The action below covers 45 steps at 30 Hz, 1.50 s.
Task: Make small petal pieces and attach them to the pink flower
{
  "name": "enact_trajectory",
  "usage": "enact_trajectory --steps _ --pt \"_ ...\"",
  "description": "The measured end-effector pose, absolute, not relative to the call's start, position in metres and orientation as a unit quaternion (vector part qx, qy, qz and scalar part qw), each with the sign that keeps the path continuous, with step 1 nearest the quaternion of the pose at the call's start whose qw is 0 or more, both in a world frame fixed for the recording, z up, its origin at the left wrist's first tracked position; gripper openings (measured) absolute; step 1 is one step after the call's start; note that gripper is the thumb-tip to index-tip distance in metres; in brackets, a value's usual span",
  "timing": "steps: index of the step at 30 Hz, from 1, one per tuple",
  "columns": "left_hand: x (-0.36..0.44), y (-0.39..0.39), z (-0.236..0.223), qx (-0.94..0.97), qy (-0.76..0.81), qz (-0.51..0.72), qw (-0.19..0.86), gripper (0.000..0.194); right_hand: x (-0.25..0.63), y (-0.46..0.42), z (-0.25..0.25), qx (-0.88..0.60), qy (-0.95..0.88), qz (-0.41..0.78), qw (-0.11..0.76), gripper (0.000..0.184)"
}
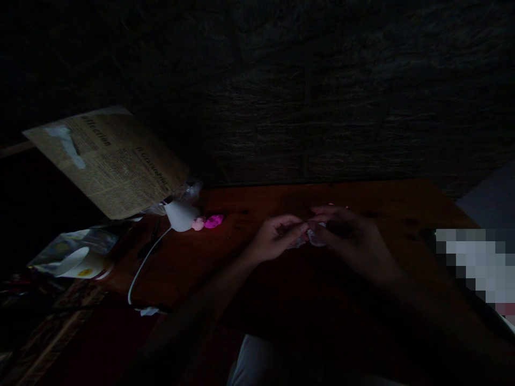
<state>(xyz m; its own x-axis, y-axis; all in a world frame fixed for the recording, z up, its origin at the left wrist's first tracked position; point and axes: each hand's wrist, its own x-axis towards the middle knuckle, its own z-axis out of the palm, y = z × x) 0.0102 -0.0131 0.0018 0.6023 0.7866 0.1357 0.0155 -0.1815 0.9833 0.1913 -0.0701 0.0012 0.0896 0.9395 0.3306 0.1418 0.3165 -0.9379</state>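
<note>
Above the dark wooden table, my left hand [279, 236] and my right hand [348, 233] meet, fingertips almost touching. Both are closed in a pinch on a crumpled whitish sheet [317, 237], thin like tissue or plastic film; the dim light hides which. Part of it hangs below the left fingers, and my fingers cover the rest. To the left of my hands lie a bright pink lump [214, 221] and a pale pink lump [198, 223], touching each other. The pale one rests against a white cone-shaped object [181, 215] with a white cord [145, 257].
A newspaper-print bag or sheet [116, 161] stands at the back left. Below it are a paper cup [82, 264] and clear plastic packaging [96, 238]. Tiny pink bits lie behind my right hand. A pixelated bright screen-like area [478, 262] is at the right, and a dark wall [281, 107] rises behind.
</note>
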Motion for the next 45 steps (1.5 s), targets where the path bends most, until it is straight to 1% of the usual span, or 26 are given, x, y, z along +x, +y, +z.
enact_trajectory --steps 3,7,13,17,19,22,25,39,45 --pt "0.01 -0.014 0.002 0.702 0.278 0.346 0.556 0.041 0.192 -0.07 0.002 -0.472 -0.578 0.36 0.56 0.032" --pt "0.009 -0.014 0.001 0.716 0.272 0.348 0.541 0.041 0.192 -0.071 0.004 -0.471 -0.577 0.376 0.551 0.036" --pt "0.008 -0.013 0.0 0.711 0.265 0.341 0.554 0.044 0.192 -0.071 0.006 -0.455 -0.583 0.372 0.561 0.034" --pt "0.007 -0.011 -0.001 0.71 0.257 0.348 0.556 0.04 0.192 -0.071 0.005 -0.461 -0.587 0.362 0.559 0.035" --pt "0.008 -0.011 -0.003 0.713 0.261 0.367 0.538 0.035 0.193 -0.07 0.004 -0.463 -0.584 0.358 0.563 0.034" --pt "0.008 -0.01 -0.007 0.729 0.267 0.421 0.47 0.025 0.194 -0.069 0.002 -0.469 -0.573 0.356 0.57 0.032" --pt "0.008 -0.009 -0.011 0.744 0.271 0.454 0.41 0.026 0.194 -0.068 0.002 -0.472 -0.567 0.354 0.575 0.029" --pt "0.005 -0.009 -0.006 0.758 0.286 0.44 0.387 0.02 0.192 -0.069 0.003 -0.485 -0.565 0.38 0.548 0.027" --pt "0.004 -0.009 -0.007 0.769 0.298 0.434 0.361 0.023 0.192 -0.07 0.006 -0.486 -0.564 0.39 0.541 0.03"
